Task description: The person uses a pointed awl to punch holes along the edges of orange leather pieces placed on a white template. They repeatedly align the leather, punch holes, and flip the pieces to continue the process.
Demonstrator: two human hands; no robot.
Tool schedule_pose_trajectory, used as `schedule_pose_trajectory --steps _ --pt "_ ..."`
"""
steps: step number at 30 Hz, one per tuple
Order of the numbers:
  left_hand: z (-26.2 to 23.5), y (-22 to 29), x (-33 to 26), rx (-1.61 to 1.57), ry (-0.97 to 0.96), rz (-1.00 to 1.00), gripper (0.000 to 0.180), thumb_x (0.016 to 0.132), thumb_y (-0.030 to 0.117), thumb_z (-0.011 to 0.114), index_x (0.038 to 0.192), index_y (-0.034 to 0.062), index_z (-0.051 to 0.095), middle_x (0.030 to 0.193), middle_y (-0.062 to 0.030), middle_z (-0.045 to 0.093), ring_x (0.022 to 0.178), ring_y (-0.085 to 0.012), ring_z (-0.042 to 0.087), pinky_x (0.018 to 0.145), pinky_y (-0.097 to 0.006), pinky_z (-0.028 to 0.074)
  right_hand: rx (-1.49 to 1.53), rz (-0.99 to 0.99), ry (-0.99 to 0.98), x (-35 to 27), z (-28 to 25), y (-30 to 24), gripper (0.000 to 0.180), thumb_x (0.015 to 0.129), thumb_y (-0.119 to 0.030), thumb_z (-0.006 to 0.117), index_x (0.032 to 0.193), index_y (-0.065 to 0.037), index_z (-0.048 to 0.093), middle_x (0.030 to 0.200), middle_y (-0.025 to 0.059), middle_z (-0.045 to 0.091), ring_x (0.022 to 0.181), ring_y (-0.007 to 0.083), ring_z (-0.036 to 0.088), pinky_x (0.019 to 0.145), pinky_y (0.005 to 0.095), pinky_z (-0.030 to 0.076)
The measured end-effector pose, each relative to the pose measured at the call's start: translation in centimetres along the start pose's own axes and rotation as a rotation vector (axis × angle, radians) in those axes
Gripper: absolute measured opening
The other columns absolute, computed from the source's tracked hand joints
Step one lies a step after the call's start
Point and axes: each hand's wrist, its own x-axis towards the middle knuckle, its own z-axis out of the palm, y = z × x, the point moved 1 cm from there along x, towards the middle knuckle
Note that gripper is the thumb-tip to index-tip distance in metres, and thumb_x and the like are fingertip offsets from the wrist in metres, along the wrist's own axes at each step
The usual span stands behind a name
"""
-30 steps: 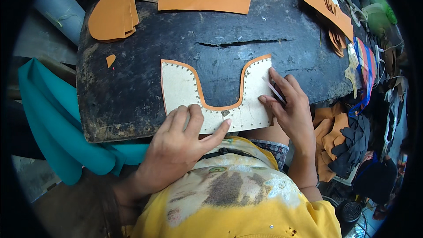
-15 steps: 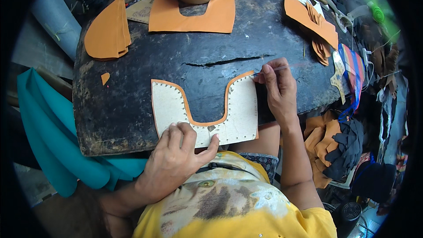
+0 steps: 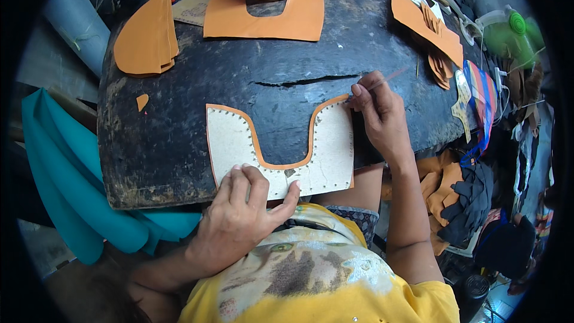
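Left hand (image 3: 239, 218) lies with fingers spread flat on the pale U-shaped template (image 3: 326, 155); right hand (image 3: 376, 110) fingers pinch a thin pen (image 3: 387, 78) at its upper corner.

Single head-worn fisheye view, looking steeply down from close above the dark bench (image 3: 179, 161). Person's forearms enter from the lower edge. Straight edges bow toward the black circular rim. No second view.

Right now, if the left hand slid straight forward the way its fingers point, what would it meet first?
The left hand already presses on the pale U-shaped template. Going straight on, its fingers would cross that card and its orange leather edge, then reach bare dark worktable. The orange cut piece lies farther on, probably.
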Motion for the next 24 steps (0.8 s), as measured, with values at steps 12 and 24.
schedule_pose_trajectory --steps 12,24 --pt "-0.3 0.1 0.0 -0.053 0.000 -0.016 0.047 0.094 0.009 0.055 0.140 0.0193 0.056 0.101 -0.0267 0.058 0.090 -0.0371 0.064 0.081 -0.043 0.060 0.054 -0.092 0.045 -0.1 0.4 -0.3 0.014 0.101 -0.011 0.061 0.092 0.000 0.056 0.067 0.0135 0.062 0.065 0.0215 0.069 0.060 0.0324 0.050" --pt "-0.5 0.1 0.1 -0.074 0.018 -0.033 0.042 0.095 0.010 0.057 0.135 0.0184 0.063 0.101 -0.0270 0.059 0.090 -0.0376 0.064 0.081 -0.043 0.060 0.005 -0.086 0.056 0.1 1.0 -0.6 0.012 0.100 -0.009 0.060 0.094 0.000 0.056 0.070 0.0177 0.061 0.064 0.0305 0.065 0.063 0.0354 0.051"
